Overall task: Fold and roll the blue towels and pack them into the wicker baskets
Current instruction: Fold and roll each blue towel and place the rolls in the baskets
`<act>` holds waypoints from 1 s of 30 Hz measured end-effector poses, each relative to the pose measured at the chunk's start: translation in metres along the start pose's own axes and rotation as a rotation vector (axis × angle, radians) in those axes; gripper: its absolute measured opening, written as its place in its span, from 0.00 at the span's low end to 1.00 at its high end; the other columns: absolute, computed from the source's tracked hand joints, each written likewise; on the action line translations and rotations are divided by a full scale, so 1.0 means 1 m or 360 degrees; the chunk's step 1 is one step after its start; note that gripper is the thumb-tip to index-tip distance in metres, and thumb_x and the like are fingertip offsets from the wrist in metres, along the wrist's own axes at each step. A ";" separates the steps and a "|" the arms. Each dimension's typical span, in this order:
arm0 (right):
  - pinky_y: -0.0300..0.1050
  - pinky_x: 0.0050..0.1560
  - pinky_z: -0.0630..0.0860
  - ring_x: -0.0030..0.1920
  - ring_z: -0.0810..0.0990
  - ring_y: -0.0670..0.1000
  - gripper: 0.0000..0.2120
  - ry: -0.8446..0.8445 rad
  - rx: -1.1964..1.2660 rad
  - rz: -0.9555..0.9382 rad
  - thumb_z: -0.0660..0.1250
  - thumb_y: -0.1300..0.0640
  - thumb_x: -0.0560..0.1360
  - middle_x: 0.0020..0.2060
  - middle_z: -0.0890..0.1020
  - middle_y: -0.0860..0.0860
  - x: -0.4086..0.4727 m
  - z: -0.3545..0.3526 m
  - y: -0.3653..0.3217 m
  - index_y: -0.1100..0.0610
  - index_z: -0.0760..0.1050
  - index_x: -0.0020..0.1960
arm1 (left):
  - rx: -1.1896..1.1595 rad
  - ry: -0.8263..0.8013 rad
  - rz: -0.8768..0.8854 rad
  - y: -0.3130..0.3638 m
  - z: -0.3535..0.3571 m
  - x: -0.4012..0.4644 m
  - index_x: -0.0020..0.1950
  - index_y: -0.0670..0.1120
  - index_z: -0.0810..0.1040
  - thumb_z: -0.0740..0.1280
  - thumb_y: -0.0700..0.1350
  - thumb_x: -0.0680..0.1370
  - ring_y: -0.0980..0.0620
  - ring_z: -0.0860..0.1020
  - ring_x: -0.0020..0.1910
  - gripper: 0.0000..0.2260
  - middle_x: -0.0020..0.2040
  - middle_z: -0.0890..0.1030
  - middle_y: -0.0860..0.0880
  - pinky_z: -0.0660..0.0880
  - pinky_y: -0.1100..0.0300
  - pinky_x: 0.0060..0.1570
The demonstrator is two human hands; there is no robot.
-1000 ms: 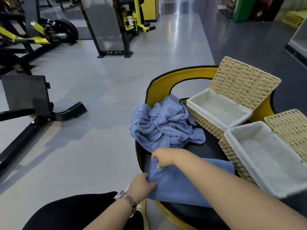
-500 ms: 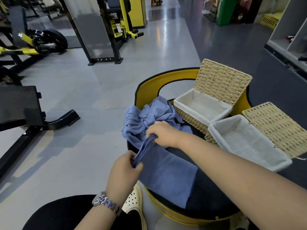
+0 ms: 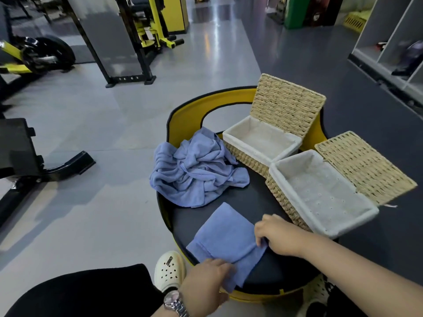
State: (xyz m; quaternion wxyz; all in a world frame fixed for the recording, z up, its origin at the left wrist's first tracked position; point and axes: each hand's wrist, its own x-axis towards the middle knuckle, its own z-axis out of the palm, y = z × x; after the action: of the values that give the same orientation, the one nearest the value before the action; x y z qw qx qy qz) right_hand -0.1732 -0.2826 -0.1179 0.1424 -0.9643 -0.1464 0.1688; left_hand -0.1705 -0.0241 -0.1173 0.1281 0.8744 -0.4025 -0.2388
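Observation:
A folded blue towel (image 3: 225,236) lies flat on the near part of the round black seat (image 3: 256,200). My left hand (image 3: 206,282) holds its near edge, fingers on the cloth. My right hand (image 3: 278,234) pinches the towel's right corner. A crumpled heap of blue towels (image 3: 194,170) sits at the seat's far left. Two wicker baskets with white liners stand open and hold nothing: the far basket (image 3: 261,143) and the near basket (image 3: 320,195), each with its lid tipped back.
The seat has a yellow curved backrest (image 3: 190,110) behind the heap. My white clog (image 3: 169,271) and black trouser leg are at the lower left. Gym machines stand on the grey floor at the left and back; shelves (image 3: 389,42) at the far right.
The towel was held up by its left edge in both hands; now it lies flat, folded over. My right hand has moved to its right corner, my left hand to its near edge.

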 end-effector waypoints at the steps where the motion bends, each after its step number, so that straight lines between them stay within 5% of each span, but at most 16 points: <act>1: 0.35 0.47 0.61 0.50 0.71 0.49 0.18 0.0014 0.0002 0.0024 0.60 0.68 0.67 0.47 0.81 0.43 0.003 -0.002 0.001 0.49 0.80 0.47 | -0.0066 -0.0011 -0.0030 0.000 -0.003 -0.002 0.57 0.55 0.74 0.65 0.54 0.71 0.55 0.77 0.53 0.15 0.54 0.80 0.55 0.74 0.60 0.52; 5: 0.41 0.53 0.66 0.52 0.74 0.50 0.14 0.0313 0.0120 0.0126 0.59 0.65 0.72 0.48 0.82 0.45 0.031 -0.032 -0.008 0.50 0.79 0.48 | -0.0124 0.0603 -0.0332 -0.009 -0.024 0.007 0.46 0.54 0.76 0.62 0.57 0.75 0.58 0.75 0.38 0.08 0.37 0.78 0.56 0.71 0.60 0.39; 7: 0.47 0.59 0.68 0.58 0.74 0.51 0.12 0.0324 0.0142 0.0107 0.62 0.62 0.75 0.54 0.80 0.47 0.053 -0.041 -0.012 0.52 0.77 0.55 | -0.0141 0.0858 -0.0444 -0.022 -0.028 0.014 0.46 0.55 0.76 0.64 0.55 0.75 0.56 0.74 0.43 0.06 0.41 0.77 0.57 0.70 0.61 0.42; 11: 0.52 0.67 0.64 0.68 0.68 0.54 0.23 -0.0029 0.0052 0.0070 0.65 0.59 0.76 0.68 0.73 0.51 0.092 -0.044 -0.023 0.52 0.67 0.70 | 0.0003 0.0693 -0.0719 -0.042 -0.021 0.022 0.64 0.54 0.71 0.64 0.61 0.73 0.50 0.74 0.57 0.22 0.57 0.77 0.54 0.70 0.59 0.54; 14: 0.51 0.68 0.63 0.70 0.66 0.59 0.29 -0.0281 -0.0114 0.0087 0.64 0.62 0.76 0.71 0.69 0.54 0.107 -0.042 -0.034 0.51 0.60 0.74 | -0.0043 0.0533 -0.0784 -0.051 -0.012 0.027 0.66 0.54 0.70 0.65 0.63 0.71 0.50 0.75 0.57 0.26 0.58 0.78 0.53 0.71 0.59 0.52; 20: 0.45 0.47 0.62 0.52 0.72 0.56 0.13 0.0030 -0.0372 -0.0117 0.62 0.66 0.71 0.49 0.79 0.53 0.114 -0.044 -0.042 0.55 0.77 0.52 | -0.0336 0.0731 -0.0653 -0.054 -0.019 0.032 0.41 0.49 0.74 0.70 0.50 0.67 0.53 0.74 0.40 0.08 0.38 0.74 0.55 0.63 0.65 0.32; 24: 0.45 0.47 0.64 0.48 0.71 0.55 0.11 0.0416 -0.0273 -0.0202 0.64 0.68 0.67 0.44 0.77 0.52 0.097 -0.049 -0.034 0.55 0.75 0.46 | -0.0364 0.0954 -0.0468 -0.049 -0.029 0.028 0.40 0.52 0.69 0.68 0.40 0.64 0.53 0.72 0.40 0.11 0.40 0.72 0.56 0.67 0.62 0.37; 30: 0.44 0.40 0.58 0.40 0.68 0.53 0.16 0.0596 -0.0467 -0.0280 0.62 0.66 0.57 0.40 0.72 0.50 0.033 -0.030 -0.037 0.54 0.68 0.42 | 0.0230 0.0979 -0.0038 -0.022 -0.013 0.007 0.43 0.50 0.66 0.66 0.36 0.59 0.49 0.70 0.43 0.17 0.48 0.74 0.51 0.69 0.58 0.41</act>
State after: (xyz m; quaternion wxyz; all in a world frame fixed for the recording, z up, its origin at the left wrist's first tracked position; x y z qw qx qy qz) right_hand -0.1412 -0.2442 -0.0887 0.0399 -0.9726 -0.2237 -0.0489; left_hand -0.1455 -0.0152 -0.1173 0.1788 0.9170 -0.3506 0.0647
